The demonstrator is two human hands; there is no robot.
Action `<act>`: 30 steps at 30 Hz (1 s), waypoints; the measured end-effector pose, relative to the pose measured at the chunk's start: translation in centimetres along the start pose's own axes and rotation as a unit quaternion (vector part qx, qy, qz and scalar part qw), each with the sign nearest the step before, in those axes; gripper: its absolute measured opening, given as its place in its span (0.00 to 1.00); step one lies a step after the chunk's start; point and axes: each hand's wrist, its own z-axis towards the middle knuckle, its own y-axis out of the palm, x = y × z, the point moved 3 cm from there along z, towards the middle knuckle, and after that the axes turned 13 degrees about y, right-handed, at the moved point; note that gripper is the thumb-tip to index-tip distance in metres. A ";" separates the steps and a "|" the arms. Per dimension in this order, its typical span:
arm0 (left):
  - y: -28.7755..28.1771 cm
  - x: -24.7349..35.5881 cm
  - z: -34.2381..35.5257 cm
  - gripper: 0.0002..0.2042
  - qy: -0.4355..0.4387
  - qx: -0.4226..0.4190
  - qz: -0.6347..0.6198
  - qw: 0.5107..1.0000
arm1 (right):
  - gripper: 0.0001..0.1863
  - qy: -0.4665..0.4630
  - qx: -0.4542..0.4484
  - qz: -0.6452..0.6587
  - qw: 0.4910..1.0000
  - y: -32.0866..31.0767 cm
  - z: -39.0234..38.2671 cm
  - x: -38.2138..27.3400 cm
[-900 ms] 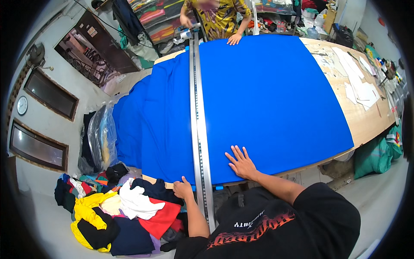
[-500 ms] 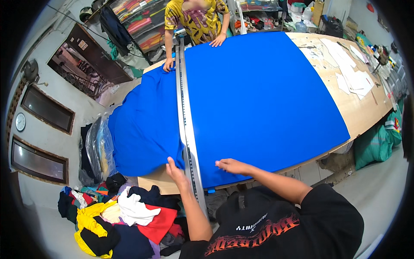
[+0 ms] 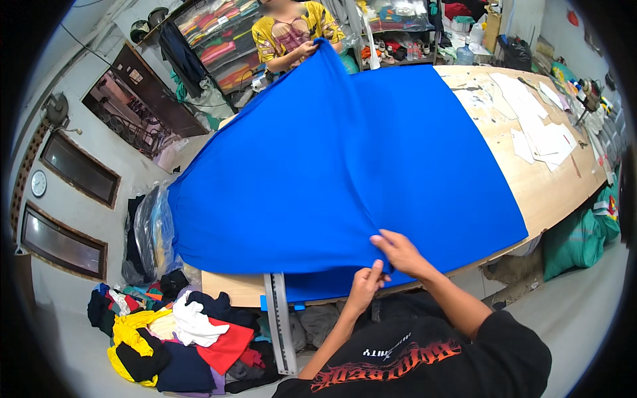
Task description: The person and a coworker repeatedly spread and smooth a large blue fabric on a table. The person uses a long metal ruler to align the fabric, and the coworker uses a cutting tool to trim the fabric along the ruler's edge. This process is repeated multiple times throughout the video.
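A loose layer of bright blue cloth (image 3: 279,172) is stretched across the metal rail (image 3: 280,325) and over a flat blue layer (image 3: 451,179) on the wooden table (image 3: 541,192). My right hand (image 3: 397,251) pinches the loose layer's front edge. My left hand (image 3: 368,282) grips the same edge just below and left of it. Across the table, a co-worker in a yellow patterned top (image 3: 282,26) lifts the far edge with their hands (image 3: 306,50). The rail's lower end shows below the cloth; most of it is hidden.
A heap of clothes (image 3: 169,338) lies at lower left beside wrapped cloth (image 3: 149,232). White paper pieces (image 3: 551,139) lie on the table's right part. Green sacks (image 3: 570,242) are beneath its right end, shelves (image 3: 391,20) behind, a doorway (image 3: 126,116) at back left.
My hands have moved right with the cloth edge, drawing the loose layer from left of the rail over it. The co-worker has raised the far edge; most of the rail is now covered.
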 end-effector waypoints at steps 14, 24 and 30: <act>-17.8 -0.2 9.5 0.28 0.216 0.458 -0.302 0.808 | 0.25 0.010 0.358 0.121 0.926 -32.0 -10.1 7.7; 4.9 5.1 10.8 0.29 0.241 0.337 0.174 0.893 | 0.23 0.093 0.277 0.117 0.949 -41.0 -6.2 15.0; 9.5 -2.1 11.5 0.27 0.185 0.221 0.191 0.938 | 0.19 0.180 0.339 -0.007 0.923 -41.8 -1.3 23.0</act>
